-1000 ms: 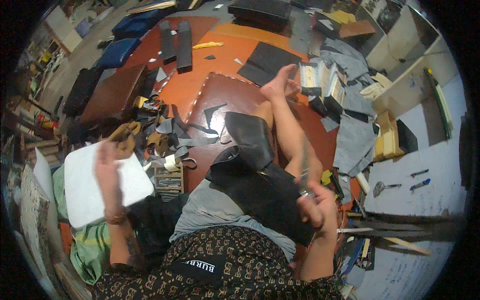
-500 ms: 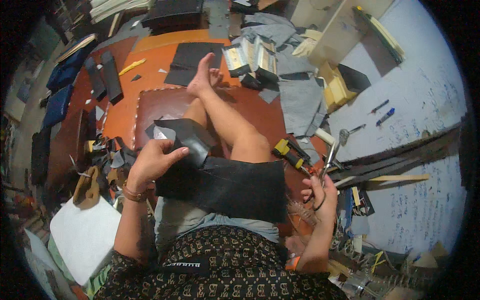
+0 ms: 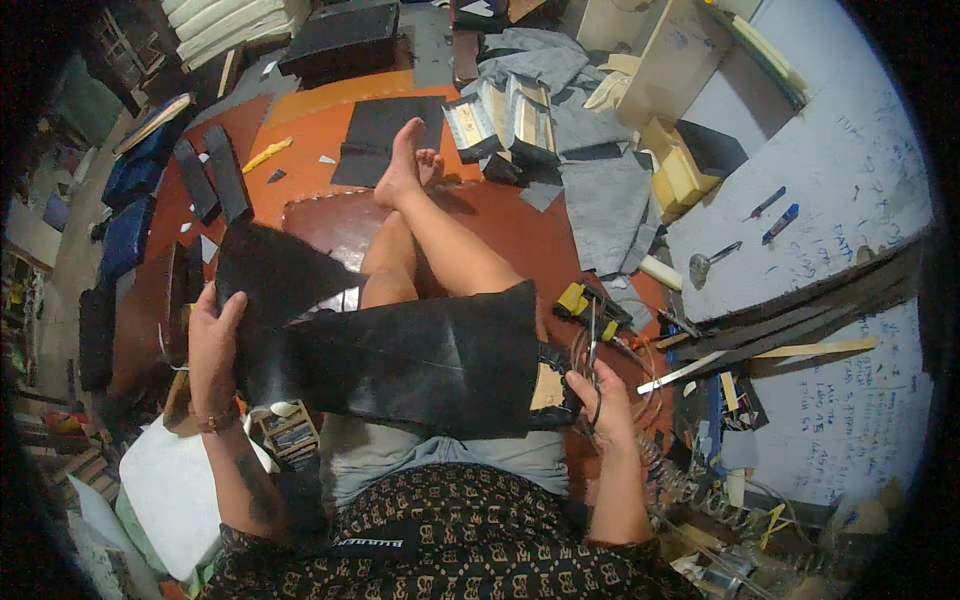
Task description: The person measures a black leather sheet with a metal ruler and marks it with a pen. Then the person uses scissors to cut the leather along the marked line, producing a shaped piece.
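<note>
Evidently the wide black leather-like sheet point(image 3: 430, 355) is laid across the person's lap so that the thighs serve as a support under it. The left hand point(image 3: 214, 345) is partly closed at the sheet's left side, thumb over the top and fingers behind the edge, probably to keep that end raised and spread. A further black flap point(image 3: 280, 265) rises beyond it; whether it is a fold or a second layer, I cannot tell.

The right hand point(image 3: 603, 405) is curled round the handles of silver metal scissors point(image 3: 593, 335), their blades pointing away from the body, likely so that the tips stand clear of the lap. Its fingers are at the sheet's right end, beside a tan patch point(image 3: 548, 388); whether they grip that end as well is unclear.

Just beyond the scissors lies a yellow-and-black hand tool point(image 3: 590, 303), which, with a thin looped cable point(image 3: 655, 375), crowds that side. The bare crossed legs point(image 3: 445, 235) take up the space ahead, over a reddish-brown padded mat point(image 3: 325, 222). To the left are a white slab point(image 3: 165, 490) and a small wooden tray point(image 3: 287, 430); to the right, dark strips point(image 3: 830, 310) cross the white surface point(image 3: 725, 225).
</note>
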Motion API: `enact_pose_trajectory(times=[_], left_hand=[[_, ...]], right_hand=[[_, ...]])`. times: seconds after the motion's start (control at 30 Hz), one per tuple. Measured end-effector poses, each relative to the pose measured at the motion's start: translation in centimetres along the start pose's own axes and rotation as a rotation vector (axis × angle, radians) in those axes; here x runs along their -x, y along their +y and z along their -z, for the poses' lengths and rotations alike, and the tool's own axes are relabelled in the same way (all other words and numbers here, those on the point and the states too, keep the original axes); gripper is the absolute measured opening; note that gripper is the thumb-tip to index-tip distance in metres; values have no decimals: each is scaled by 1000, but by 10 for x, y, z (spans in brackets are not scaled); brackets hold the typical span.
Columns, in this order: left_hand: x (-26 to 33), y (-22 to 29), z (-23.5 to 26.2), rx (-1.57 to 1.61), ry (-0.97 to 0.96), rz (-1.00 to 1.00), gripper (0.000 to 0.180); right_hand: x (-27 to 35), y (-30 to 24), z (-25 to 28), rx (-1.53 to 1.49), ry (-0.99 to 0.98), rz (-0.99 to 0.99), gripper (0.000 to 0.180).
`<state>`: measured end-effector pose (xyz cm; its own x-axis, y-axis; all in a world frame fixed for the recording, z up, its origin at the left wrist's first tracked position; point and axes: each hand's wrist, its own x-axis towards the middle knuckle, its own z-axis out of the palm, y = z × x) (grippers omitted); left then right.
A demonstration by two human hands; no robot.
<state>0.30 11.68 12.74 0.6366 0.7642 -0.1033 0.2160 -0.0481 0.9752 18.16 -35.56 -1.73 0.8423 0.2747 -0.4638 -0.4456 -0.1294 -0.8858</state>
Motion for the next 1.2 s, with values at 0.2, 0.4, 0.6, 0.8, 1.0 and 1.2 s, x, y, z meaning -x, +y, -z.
enact_pose_trajectory(times=[0.2, 0.4, 0.6, 0.8, 1.0, 1.2], left_hand=[[12, -29, 42, 1, -143, 12, 27], [22, -4, 20, -71, -158, -36, 35], [-8, 52, 14, -257, -347, -174, 33], [-98, 155, -43, -798, -382, -921, 31], [-181, 165, -134, -935, 173, -1220, 63], [-33, 17, -209, -781, -558, -498, 50]], right_hand=[[-7, 0, -32, 343, 209, 167, 72], [-30, -48, -67, 701, 43, 391, 75], [-53, -84, -98, 876, -149, 299, 68], [-35, -74, -92, 488, -49, 448, 61], [-9, -67, -93, 374, 138, 408, 61], [-4, -37, -85, 399, 295, 377, 61]])
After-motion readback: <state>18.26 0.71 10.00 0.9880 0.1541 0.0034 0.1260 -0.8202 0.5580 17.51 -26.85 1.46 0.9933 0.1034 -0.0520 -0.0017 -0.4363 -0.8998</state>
